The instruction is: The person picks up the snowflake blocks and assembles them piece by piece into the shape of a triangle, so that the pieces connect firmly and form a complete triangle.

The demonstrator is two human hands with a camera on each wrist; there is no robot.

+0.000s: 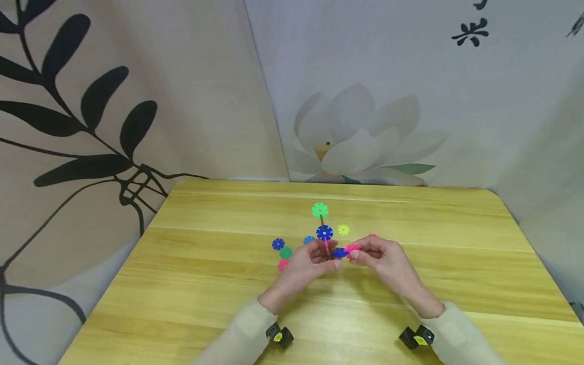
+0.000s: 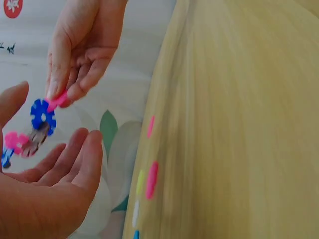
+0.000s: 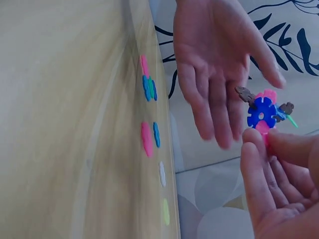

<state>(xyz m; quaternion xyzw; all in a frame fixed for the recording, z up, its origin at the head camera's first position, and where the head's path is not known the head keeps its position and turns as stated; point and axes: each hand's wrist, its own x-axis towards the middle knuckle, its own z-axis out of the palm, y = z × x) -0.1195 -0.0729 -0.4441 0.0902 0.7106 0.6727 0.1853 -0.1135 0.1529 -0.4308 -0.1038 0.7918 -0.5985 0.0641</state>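
Note:
Between thumb and fingers, my right hand [image 1: 391,262] pinches a pink notched plastic disc [image 1: 352,249]. That disc is joined to a blue disc [image 3: 261,113], part of a chain of interlocking snowflake discs. Further along the chain are brown discs [image 3: 245,95], a pink one [image 2: 16,142], another blue one [image 1: 324,233] and a green disc [image 1: 320,210] at the far end. My left hand [image 1: 303,266] is beside the chain with its fingers extended and thumb apart. In the right wrist view its palm [image 3: 212,55] shows, holding nothing. The brown discs are partly hidden in the head view.
Loose discs lie on the wooden table [image 1: 205,294]. Left of my left hand are a blue disc [image 1: 278,244], a green disc [image 1: 285,253] and a pink disc [image 1: 283,265]. Beyond the hands lie a yellow disc [image 1: 343,230] and a light blue disc [image 1: 308,239]. Printed curtains hang behind the table.

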